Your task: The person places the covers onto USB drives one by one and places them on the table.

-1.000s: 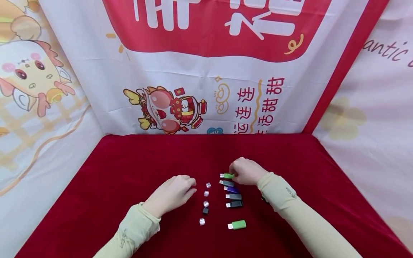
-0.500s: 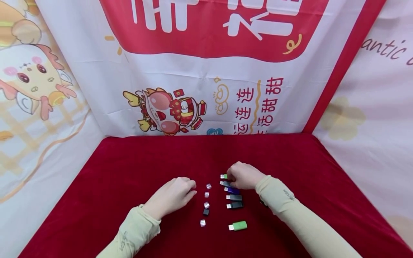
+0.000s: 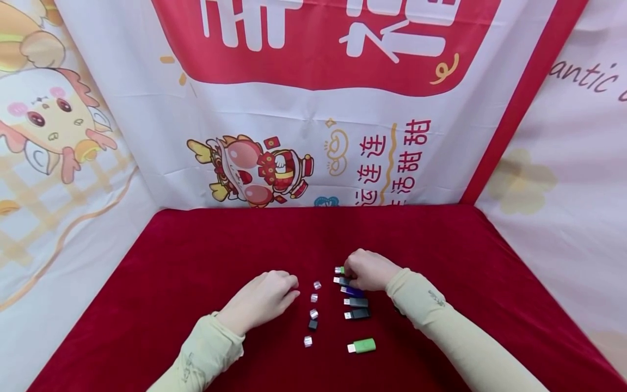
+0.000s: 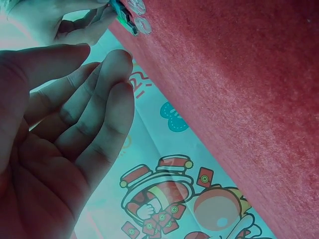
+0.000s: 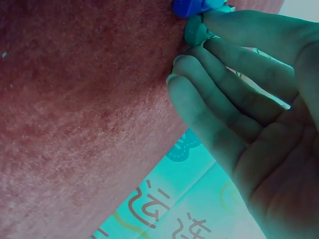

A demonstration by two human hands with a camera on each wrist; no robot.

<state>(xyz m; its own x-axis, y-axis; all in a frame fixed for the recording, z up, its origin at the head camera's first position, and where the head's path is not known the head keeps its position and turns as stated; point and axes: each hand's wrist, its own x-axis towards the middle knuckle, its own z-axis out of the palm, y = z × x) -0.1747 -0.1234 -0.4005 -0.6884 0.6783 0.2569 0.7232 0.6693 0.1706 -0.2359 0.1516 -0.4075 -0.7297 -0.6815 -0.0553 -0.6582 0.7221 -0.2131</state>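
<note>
My right hand [image 3: 370, 269] pinches a grey USB stick [image 3: 341, 281] between thumb and index finger; in the right wrist view the stick's rounded end [image 5: 194, 31] shows by the thumb tip. Part of a green USB stick [image 3: 340, 270] pokes out just beyond that hand, mostly hidden. On the near side lies a purple USB stick [image 3: 352, 292], close to the grey one. My left hand [image 3: 262, 296] hovers left of several small clear caps [image 3: 314, 298], fingers loosely bent, nothing between them. The left wrist view shows its bare palm [image 4: 45, 174].
Nearer the camera lie another grey USB stick [image 3: 356, 302], a black one [image 3: 357, 314] and a second green one [image 3: 363, 345]. A small black cap [image 3: 313, 324] sits among the clear caps. Red cloth [image 3: 220, 234] covers the table; printed hangings [image 3: 313, 109] stand behind and beside it.
My right hand has shifted slightly left and nearer, from the far green USB stick to the grey one beside it. The left hand has hardly moved.
</note>
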